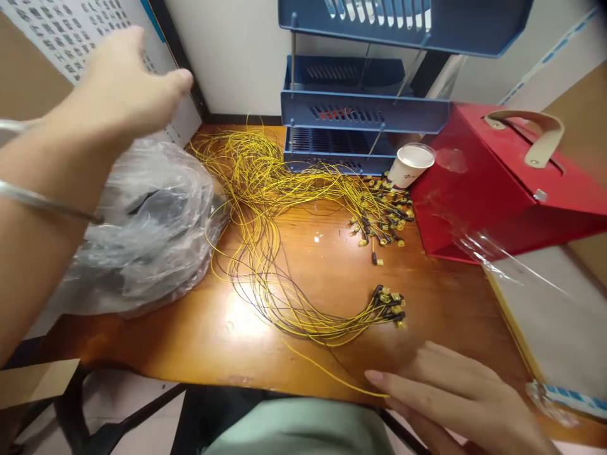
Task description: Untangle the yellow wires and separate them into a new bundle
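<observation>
My left hand [128, 82] is raised at the upper left, above a clear plastic bag [152, 234]. Its thumb stands away from the fingers and nothing shows in its grasp. At the table's front edge, my right hand [455, 398] pinches a thin yellow wire [327, 373]; the wire's end is hidden behind the fingers. A small bundle of yellow and black wires [303, 316] curves across the table, its black-and-yellow connectors [389, 306] gathered just beyond my right hand. Farther back lies a larger tangle of yellow wires [256, 158], with many connectors [382, 221] at its right end.
A blue tiered tray rack [365, 114] stands at the back. Beside it, a white paper cup [410, 165] leans near a red box [478, 177] with a beige handle. A printed sheet [71, 31] is at the upper left. The wooden table [455, 303] has a curved front edge.
</observation>
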A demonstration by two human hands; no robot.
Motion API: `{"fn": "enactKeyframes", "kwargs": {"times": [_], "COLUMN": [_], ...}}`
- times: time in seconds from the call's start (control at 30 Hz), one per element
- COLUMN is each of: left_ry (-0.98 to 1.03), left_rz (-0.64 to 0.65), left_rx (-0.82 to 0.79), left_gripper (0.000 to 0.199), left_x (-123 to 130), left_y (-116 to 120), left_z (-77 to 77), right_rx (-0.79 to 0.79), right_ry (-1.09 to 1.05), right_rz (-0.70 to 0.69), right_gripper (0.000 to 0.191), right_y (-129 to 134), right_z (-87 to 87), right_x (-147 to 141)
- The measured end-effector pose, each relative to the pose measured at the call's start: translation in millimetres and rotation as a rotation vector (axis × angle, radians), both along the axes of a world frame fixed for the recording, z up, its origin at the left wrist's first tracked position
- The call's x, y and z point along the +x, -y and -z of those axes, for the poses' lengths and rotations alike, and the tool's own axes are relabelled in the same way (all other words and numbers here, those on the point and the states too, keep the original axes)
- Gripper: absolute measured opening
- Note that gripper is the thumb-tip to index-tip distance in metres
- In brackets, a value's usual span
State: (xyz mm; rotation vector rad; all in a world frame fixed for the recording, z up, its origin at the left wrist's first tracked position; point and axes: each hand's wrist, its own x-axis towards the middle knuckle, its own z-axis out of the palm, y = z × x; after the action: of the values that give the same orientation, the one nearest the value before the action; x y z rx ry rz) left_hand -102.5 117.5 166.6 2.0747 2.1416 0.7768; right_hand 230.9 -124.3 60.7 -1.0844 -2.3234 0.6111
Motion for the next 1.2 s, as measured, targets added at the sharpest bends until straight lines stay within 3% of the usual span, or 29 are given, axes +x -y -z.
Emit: {"fn": "enactKeyframes", "kwargs": {"times": [0.07, 0.17, 0.23, 0.3, 0.37, 0.43, 0.7, 0.87, 1.0, 1.2], "left_ry": [-0.111, -0.029, 0.007, 0.026, 0.034, 0.027, 0.024, -0.081, -0.118, -0.118], "left_rz": [0.178, 0.7, 0.989, 1.127, 1.169, 1.178, 1.181, 1.107, 1.106, 1.135], "left_rx": [0.031, 0.018, -0.068, -0.208, -0.294, -0.296, -0.32, -0.111, -0.013, -0.055], "left_gripper": [0.07, 0.04, 0.038, 0.045, 0.05, 0.041, 0.037, 0.032, 0.03, 0.022], "left_x": [23, 60, 79, 90, 94, 93, 76, 69, 70, 77], "left_y": [30, 83, 116, 139, 151, 153, 153, 169, 173, 175], "left_z": [11.1, 47.5, 77.9, 104.6, 122.3, 130.0, 123.2, 130.1, 135.1, 141.3], "right_rx": [-0.023, -0.079, -0.114, -0.134, -0.124, -0.084, -0.093, 0.042, 0.04, 0.028], "right_ry": [0.011, -0.002, -0.012, -0.012, -0.002, 0.001, -0.093, -0.023, -0.013, -0.014], "right_rz": [0.035, 0.052, 0.063, 0.091, 0.119, 0.15, 0.327, 0.481, 0.497, 0.555], "right_gripper": [0.031, 0.029, 0.028, 0.028, 0.027, 0.026, 0.018, 0.015, 0.014, 0.014], "right_y": [-2, -7, -10, -13, -14, -15, -21, -24, -26, -28], "right_z": [1.5, 5.3, 8.0, 10.3, 12.2, 13.5, 23.9, 36.3, 39.6, 45.0], "right_x": [-3, -3, 0, 4, 7, 8, 23, 41, 42, 43]}}
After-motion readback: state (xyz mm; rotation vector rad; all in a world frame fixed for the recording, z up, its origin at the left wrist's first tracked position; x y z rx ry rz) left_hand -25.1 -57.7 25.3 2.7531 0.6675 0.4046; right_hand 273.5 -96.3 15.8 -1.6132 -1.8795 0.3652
